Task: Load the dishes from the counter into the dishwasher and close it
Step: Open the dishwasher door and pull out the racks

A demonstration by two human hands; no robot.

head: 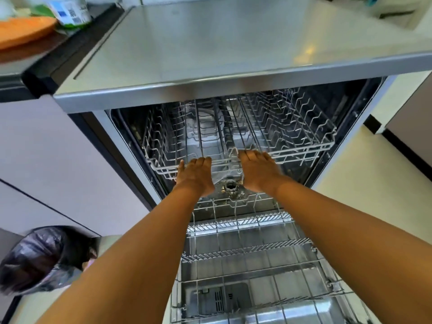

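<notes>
From the head view, both hands rest on the front rail of the upper rack (240,136) of the open dishwasher (364,136). The left hand (195,175) lies at about 7 o'clock of the rack, its fingers curled over the front wire. The right hand (258,170) sits just beside it toward 5 o'clock, fingers hooked over the same rail. Each hand is closed on the wire, though the fingertips are hidden behind it. The lower rack (252,253) is pulled out over the door at 6 o'clock and looks empty. The dishes are up at 10 o'clock: an orange plate (23,31) on the dark counter (77,45), with a white tub (70,10) just behind it, well apart from the racks. A lined bin (39,258) stands at 8 o'clock.

The step in hand looks like sliding the upper rack. To do it well, keep both hands pulling evenly so the rack runs straight on its rails, and move smoothly to avoid jamming.
</notes>
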